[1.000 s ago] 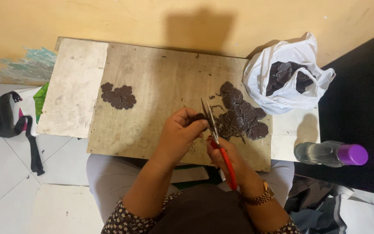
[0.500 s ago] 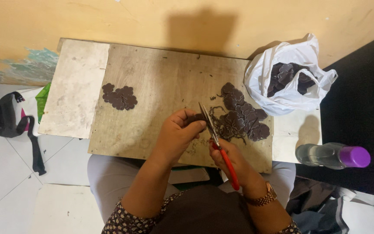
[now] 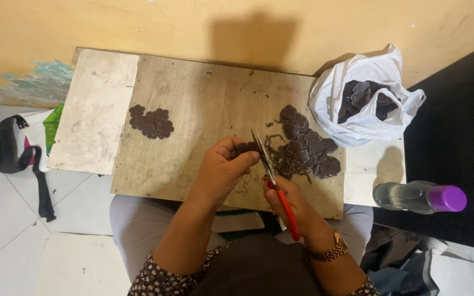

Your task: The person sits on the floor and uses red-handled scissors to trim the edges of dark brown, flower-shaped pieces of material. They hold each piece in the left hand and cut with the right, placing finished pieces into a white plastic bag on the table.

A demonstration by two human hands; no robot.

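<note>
While the left hand [image 3: 223,167] is pinching a dark scalloped piece [image 3: 246,147], the right hand [image 3: 286,200] is gripping red-handled scissors [image 3: 272,181]. Both are working just left of the dark pile [image 3: 305,148] on the tabletop [image 3: 204,104].

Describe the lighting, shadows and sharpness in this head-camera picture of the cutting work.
Head view: soft, even light; a broad dark shadow falls on the yellow wall above the wooden board; the white bag also shadows the wall; no glare; left hand, right hand and scissors look sharp.
</note>
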